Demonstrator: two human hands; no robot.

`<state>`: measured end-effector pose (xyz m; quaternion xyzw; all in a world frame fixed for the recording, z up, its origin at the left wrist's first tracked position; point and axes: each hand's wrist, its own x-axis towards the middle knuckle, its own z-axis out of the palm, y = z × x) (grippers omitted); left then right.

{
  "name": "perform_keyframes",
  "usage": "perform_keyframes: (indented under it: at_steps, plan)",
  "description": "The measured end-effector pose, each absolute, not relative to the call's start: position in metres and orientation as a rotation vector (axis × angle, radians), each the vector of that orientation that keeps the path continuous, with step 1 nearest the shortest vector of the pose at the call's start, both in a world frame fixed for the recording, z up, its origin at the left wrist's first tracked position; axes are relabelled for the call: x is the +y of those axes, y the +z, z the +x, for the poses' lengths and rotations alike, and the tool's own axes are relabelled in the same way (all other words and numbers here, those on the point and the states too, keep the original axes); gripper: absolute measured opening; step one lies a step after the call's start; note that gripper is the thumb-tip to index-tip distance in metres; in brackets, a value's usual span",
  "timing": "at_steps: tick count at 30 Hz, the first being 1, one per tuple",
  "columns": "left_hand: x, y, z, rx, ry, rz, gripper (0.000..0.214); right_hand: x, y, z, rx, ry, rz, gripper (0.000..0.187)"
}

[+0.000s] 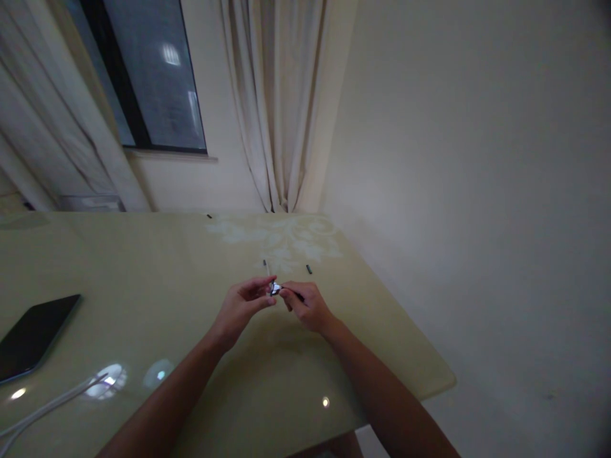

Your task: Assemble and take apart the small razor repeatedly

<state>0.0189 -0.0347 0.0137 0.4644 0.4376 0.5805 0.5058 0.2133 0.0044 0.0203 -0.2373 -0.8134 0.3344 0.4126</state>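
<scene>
Above the table, both hands meet at a small object with a shiny silver head (275, 289) and what looks like a dark, slim handle (300, 297); its exact kind is too small to make out. My left hand (242, 308) pinches the silver head between thumb and fingertips. From the other side, my right hand (307, 306) is closed round the dark handle. Just beyond the fingers lies a thin whitish stick (266, 269) with a dark tip, its near end hidden by my left hand. A small dark oblong piece (309, 269) rests beyond my right hand.
The glossy pale-green table (143, 273) carries a dark tablet (35, 334) at the left and a white cable (52, 404) at the front left. Another tiny dark piece (209, 216) lies near the far edge. A wall (453, 191) runs along the right side; curtains (281, 102) hang behind.
</scene>
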Motion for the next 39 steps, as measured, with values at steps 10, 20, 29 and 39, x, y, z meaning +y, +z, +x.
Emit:
perform_keyframes:
  at_steps: [10, 20, 29, 39]
  plan:
    - [-0.034, 0.019, 0.012, 1.061, 1.333, 1.248, 0.048, 0.007, 0.019, 0.210, -2.005, 0.928, -0.658, 0.051]
    - [-0.031, 0.018, 0.011, 1.120, 1.322, 1.343, 0.051, 0.008, 0.017, 0.210, -2.027, 0.890, -0.655, 0.048]
    - [-0.030, 0.018, 0.011, 1.164, 1.268, 1.412, 0.057, 0.014, 0.011, 0.207, -2.010, 0.891, -0.708, 0.041]
    - [-0.026, 0.015, 0.001, 1.300, 1.403, 1.249, 0.058, 0.019, 0.004, 0.204, -1.978, 0.795, -0.786, 0.025]
